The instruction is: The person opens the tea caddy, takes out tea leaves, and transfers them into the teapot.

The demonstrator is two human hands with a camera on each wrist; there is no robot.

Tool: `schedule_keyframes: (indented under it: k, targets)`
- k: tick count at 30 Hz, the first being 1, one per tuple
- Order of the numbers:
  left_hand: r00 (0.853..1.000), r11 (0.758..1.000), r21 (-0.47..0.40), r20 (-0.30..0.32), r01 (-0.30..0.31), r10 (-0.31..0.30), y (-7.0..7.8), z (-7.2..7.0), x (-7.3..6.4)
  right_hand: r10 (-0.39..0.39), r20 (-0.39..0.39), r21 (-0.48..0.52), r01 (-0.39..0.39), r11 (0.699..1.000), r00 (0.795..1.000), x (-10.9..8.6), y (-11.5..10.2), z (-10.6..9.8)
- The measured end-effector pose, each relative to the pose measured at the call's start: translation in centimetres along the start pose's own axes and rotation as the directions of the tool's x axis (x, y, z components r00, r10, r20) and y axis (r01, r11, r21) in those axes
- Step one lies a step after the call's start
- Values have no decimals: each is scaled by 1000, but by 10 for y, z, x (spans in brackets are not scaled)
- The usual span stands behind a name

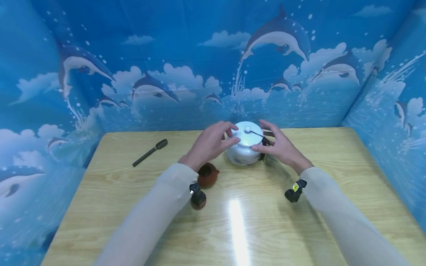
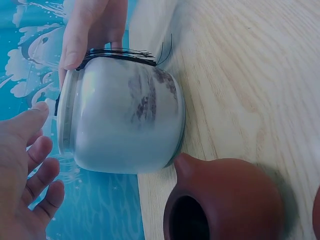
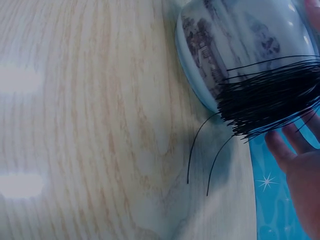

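Note:
A white porcelain jar with a painted grey-brown scene stands near the table's back edge, its round white lid on top. From the lid's knob a black cord runs to a black tassel, which hangs down the jar's right side. My left hand is at the lid's left edge, its fingers loosely bent and parted from the jar in the left wrist view. My right hand spreads around the lid's right side, thumb close to the rim and fingers loosely bent behind the tassel.
A reddish-brown clay pot with a short spout and an open mouth sits just in front of the jar. Partly behind the left wrist camera shows another reddish-brown piece. A dark, thin-handled tool lies at the back left. Dolphin-print curtains surround the table.

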State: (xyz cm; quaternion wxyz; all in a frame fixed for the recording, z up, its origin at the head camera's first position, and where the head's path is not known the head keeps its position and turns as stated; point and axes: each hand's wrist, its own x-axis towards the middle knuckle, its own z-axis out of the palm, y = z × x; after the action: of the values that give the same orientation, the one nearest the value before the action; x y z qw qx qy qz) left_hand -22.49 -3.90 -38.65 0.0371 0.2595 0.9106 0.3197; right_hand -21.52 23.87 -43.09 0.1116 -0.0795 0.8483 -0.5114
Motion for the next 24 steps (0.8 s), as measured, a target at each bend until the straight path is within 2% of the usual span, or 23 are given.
schedule_keyframes:
  k: [9,17,24]
  targets:
    - [1000,999,47,6,-21,21,5,10,19,7,44,24,-8,1000,999,2,7,5]
    - [998,998,6,-6,-55,55,12,19,34,10,58,33,-12,999,998,5,11,4]
    - [999,999,-9,16,-41,41,16,19,44,11,69,48,-14,999,998,8,10,4]
